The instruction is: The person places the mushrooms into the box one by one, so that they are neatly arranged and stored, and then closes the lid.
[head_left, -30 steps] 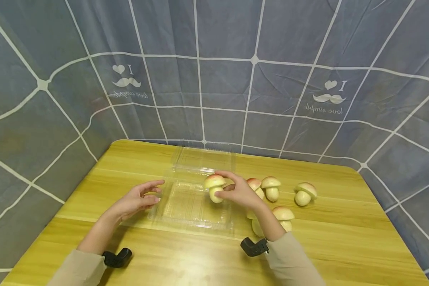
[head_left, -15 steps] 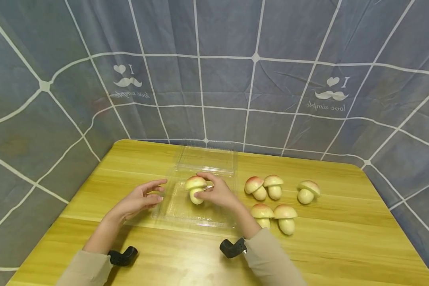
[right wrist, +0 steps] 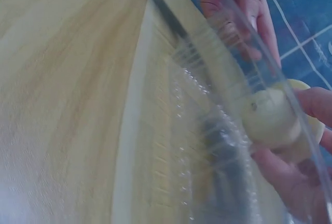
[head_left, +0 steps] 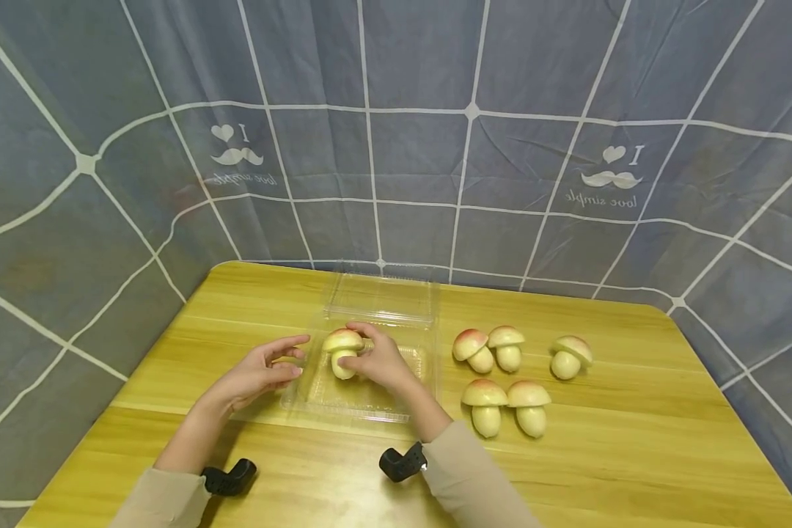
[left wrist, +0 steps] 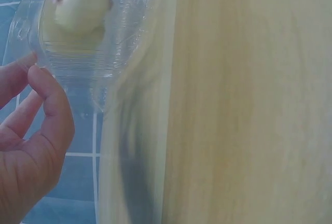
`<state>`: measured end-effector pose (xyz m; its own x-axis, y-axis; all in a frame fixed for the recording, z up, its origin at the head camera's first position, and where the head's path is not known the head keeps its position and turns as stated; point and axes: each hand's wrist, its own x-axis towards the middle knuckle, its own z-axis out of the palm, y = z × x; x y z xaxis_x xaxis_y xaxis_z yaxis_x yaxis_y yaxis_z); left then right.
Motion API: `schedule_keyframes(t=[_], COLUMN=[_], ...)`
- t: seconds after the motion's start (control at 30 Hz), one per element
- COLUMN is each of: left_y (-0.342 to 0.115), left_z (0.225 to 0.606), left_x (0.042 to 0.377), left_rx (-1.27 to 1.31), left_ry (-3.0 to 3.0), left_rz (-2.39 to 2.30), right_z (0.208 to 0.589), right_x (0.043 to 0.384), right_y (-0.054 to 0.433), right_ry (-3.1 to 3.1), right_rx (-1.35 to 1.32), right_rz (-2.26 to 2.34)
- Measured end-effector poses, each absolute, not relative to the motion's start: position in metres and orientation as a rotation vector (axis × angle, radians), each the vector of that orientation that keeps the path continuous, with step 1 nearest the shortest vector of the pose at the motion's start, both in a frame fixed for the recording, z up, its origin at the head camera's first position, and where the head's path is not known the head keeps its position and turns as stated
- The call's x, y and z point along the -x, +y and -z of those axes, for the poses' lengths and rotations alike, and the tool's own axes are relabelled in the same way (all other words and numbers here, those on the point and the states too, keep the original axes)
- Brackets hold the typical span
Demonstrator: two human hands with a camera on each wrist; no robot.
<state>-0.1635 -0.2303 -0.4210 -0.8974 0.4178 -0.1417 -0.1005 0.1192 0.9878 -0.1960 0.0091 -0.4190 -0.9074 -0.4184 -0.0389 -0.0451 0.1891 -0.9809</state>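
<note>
- Mushroom-shaped piece (head_left: 342, 342) stood between the hands, at the right hand's (head_left: 384, 361) fingertips on its left, over the left part of the open clear box (head_left: 376, 416).
- Its long axis was near upright, cap uppermost.
- The right hand, nearer, pinched it between thumb and fingers.
- The left hand (head_left: 254, 378) held nothing, fingers loosely bent beside the rim; contact was unclear.
- Glare and clear plastic hid whether the stem touched the floor.

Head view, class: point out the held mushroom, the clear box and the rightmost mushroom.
Held mushroom (head_left: 342, 342): head view, on its cap.
Clear box (head_left: 350, 396): head view, bare floor near the front.
Rightmost mushroom (head_left: 565, 364): head view, on its stem.
</note>
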Motion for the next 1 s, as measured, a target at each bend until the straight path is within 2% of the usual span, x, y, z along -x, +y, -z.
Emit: schedule_keyframes(t=[0.3,1.0], left_y=[-0.231,-0.23], left_z=[0.421,0.421], left_x=[0.164,0.164], left_rx=[-0.302,-0.29], left_ry=[2.005,2.015], left_rz=[-1.842,-1.824], right_z=[0.425,0.43], right_x=[0.198,0.201], right_y=[0.0,-0.011], right_ry=[2.196,2.343], right_rx=[0.36,0.425], right_rz=[1.794,1.694])
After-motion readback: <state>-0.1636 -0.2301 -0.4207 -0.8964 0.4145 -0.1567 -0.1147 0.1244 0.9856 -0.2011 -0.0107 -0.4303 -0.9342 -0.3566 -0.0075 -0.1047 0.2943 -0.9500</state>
